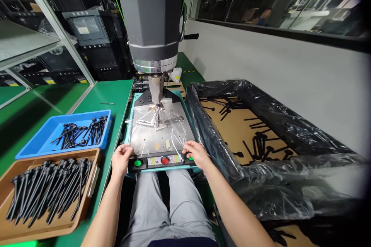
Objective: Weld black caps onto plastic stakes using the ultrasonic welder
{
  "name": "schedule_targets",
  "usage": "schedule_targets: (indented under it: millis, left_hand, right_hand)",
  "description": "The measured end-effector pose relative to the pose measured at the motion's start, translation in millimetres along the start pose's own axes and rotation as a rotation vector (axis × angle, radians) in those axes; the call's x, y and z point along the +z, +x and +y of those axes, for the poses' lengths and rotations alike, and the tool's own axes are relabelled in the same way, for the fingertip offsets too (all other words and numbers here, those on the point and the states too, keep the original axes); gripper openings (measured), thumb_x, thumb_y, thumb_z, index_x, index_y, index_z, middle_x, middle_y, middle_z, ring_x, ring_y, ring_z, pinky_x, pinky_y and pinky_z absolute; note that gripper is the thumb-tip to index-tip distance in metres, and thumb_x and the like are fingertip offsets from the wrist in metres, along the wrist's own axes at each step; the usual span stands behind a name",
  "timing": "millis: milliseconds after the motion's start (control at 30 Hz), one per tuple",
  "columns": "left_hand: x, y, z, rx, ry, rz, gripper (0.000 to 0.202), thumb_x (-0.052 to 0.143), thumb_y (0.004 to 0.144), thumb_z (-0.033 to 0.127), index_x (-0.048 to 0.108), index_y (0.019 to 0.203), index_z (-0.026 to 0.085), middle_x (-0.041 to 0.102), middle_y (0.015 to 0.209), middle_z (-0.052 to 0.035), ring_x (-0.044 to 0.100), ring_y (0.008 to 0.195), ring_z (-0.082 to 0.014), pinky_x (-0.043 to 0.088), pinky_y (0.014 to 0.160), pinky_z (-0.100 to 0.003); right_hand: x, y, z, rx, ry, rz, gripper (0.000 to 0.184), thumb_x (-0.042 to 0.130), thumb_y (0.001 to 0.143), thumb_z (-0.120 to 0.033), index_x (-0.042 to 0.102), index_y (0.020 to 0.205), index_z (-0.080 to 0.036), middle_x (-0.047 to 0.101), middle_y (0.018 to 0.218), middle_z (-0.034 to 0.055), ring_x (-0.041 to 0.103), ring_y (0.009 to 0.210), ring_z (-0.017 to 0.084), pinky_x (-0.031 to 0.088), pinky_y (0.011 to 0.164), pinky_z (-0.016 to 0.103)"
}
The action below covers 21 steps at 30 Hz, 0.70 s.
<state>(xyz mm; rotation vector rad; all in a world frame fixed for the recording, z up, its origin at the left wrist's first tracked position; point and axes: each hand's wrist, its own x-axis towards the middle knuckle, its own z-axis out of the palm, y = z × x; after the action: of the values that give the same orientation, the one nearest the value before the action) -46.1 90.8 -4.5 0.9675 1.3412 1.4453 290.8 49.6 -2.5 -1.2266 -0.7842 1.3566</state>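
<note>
A clear plastic sheet (147,139) spreads over the metal plate (136,133) of a press-like machine, its wrinkles catching the light. My left hand (121,158) pinches the sheet's near left edge, just above a green button (138,163). On the other side, my right hand (196,153) is closed on the sheet's near right edge and partly covers another green button. Between the hands, a red button (165,161) sits on the front panel. The machine's tapered metal head (156,88) points down at a small fixture (158,117), seen through the film.
At left, a brown tray (52,231) and a blue tray (37,139) hold several black long-stemmed parts on a green table (113,92). At right, a large bin lined with black plastic (278,115) holds similar parts on cardboard. The grey machine body (150,11) hangs overhead.
</note>
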Motion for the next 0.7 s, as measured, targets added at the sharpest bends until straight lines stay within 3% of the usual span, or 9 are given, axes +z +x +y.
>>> schedule_targets:
  millis: [133, 267, 367, 467, 567, 700]
  left_hand:
    - [-12.9, -23.1, -0.5, 0.003, -0.018, -0.004, 0.035, 0.085, 0.062, 0.037, 0.061, 0.074, 0.015, 0.056, 0.062, 0.0032, 0.049, 0.056, -0.0085, 0.038, 0.053, -0.019]
    - [-23.9, -54.2, 0.8, -0.116, -0.099, -0.029, 0.035, 0.085, 0.062, 0.034, 0.056, 0.071, 0.015, 0.051, 0.058, 0.0055, 0.044, 0.049, -0.0061, 0.029, 0.045, -0.016]
    - [-29.7, -83.1, -1.2, -0.222, -0.187, -0.059, 0.039, 0.087, 0.061, 0.032, 0.053, 0.07, 0.016, 0.053, 0.061, 0.005, 0.047, 0.049, -0.0063, 0.031, 0.044, -0.016]
    - [-33.6, -113.5, -7.9, -0.312, -0.253, -0.075, 0.043, 0.088, 0.06, 0.029, 0.048, 0.067, 0.016, 0.055, 0.065, 0.0034, 0.051, 0.051, -0.0072, 0.035, 0.044, -0.016]
    - [-36.8, -140.8, -19.1, -0.392, -0.284, -0.047, 0.045, 0.089, 0.06, 0.029, 0.046, 0.065, 0.016, 0.054, 0.065, 0.0033, 0.054, 0.054, -0.008, 0.038, 0.045, -0.016]
    - [-42.4, -169.2, -36.8, -0.472, -0.297, 0.012, 0.05, 0.091, 0.057, 0.031, 0.044, 0.064, 0.016, 0.055, 0.069, 0.0021, 0.059, 0.06, -0.011, 0.041, 0.047, -0.017]
  right_hand:
    - [-0.7, -17.0, 12.4, -0.027, 0.01, 0.055, 0.037, 0.082, 0.063, -0.049, 0.065, 0.073, -0.018, 0.068, 0.075, 0.0025, 0.064, 0.067, 0.014, 0.044, 0.053, 0.021]
    - [-3.7, -32.3, 18.2, -0.046, 0.061, 0.092, 0.039, 0.078, 0.068, -0.054, 0.062, 0.074, -0.019, 0.071, 0.08, 0.0048, 0.068, 0.078, 0.018, 0.051, 0.07, 0.027]
    - [-10.0, -45.5, 20.2, -0.017, 0.136, 0.111, 0.042, 0.078, 0.068, -0.055, 0.058, 0.077, -0.02, 0.07, 0.075, 0.0029, 0.068, 0.067, 0.018, 0.052, 0.063, 0.028]
    - [-21.1, -63.0, 27.1, 0.035, 0.186, 0.151, 0.045, 0.079, 0.068, -0.057, 0.057, 0.084, -0.021, 0.068, 0.072, 0.0003, 0.064, 0.057, 0.015, 0.045, 0.048, 0.022]
    - [-34.2, -86.1, 44.3, 0.083, 0.246, 0.089, 0.052, 0.078, 0.07, -0.059, 0.06, 0.101, -0.021, 0.069, 0.076, 0.0026, 0.064, 0.06, 0.016, 0.042, 0.047, 0.021]
    - [-43.4, -120.4, 78.1, 0.197, 0.28, -0.042, 0.051, 0.081, 0.072, -0.049, 0.063, 0.11, -0.02, 0.069, 0.083, 0.0042, 0.064, 0.072, 0.016, 0.047, 0.06, 0.024]
